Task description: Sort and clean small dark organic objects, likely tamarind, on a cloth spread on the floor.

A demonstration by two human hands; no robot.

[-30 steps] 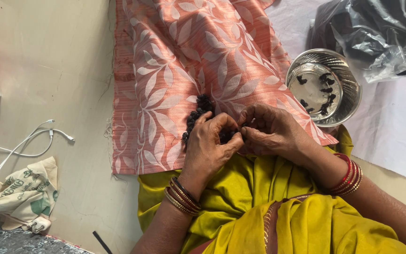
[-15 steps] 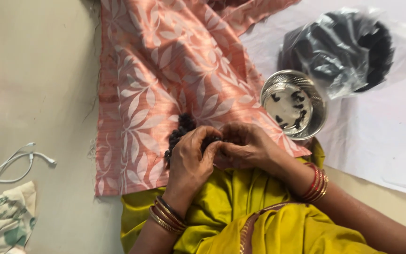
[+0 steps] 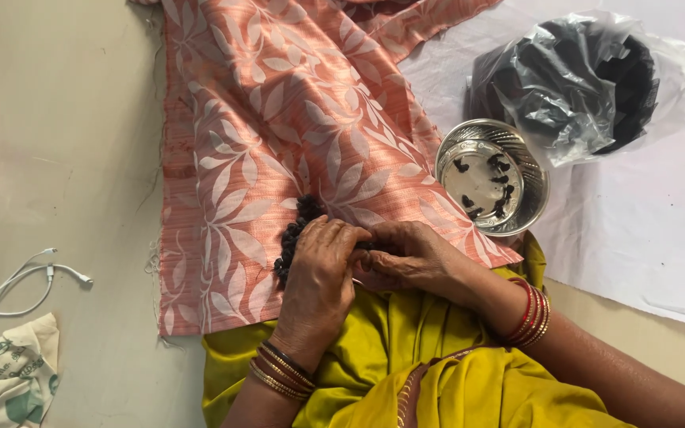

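- A small heap of black beads point(image 3: 293, 236), dark and knobbly like a clustered string, lies on the pink leaf-patterned cloth point(image 3: 279, 119), near its lower edge and just left of the hands.
- The left hand point(image 3: 320, 277) rests over the lower end of that heap, its fingers curled narrow and the tips meeting the other hand's; the beads show above and beside its knuckles.
- The right hand point(image 3: 410, 255) lies just beside it, fingers bent in and pinched close against the left fingertips on something small and dark; what that piece is, I cannot tell from here.
- Both wrists carry bangles: gold and dark ones point(image 3: 283, 371) on the left, red and gold ones point(image 3: 529, 313) on the right.
- Under the forearms is the person's yellow-green garment point(image 3: 406, 372), overlapping the bottom edge of the pink cloth.
- A round steel bowl point(image 3: 534, 186) sits just right of the cloth, near the right hand, with a few black bits scattered inside.
- Beyond the bowl, a clear plastic bag of black material point(image 3: 572, 83) rests on a white sheet point(image 3: 636, 230).
- Well off to the left, a white cable point(image 3: 33, 277) curls on the pale floor point(image 3: 57, 143), with a printed cloth bag point(image 3: 5, 380) at the corner.
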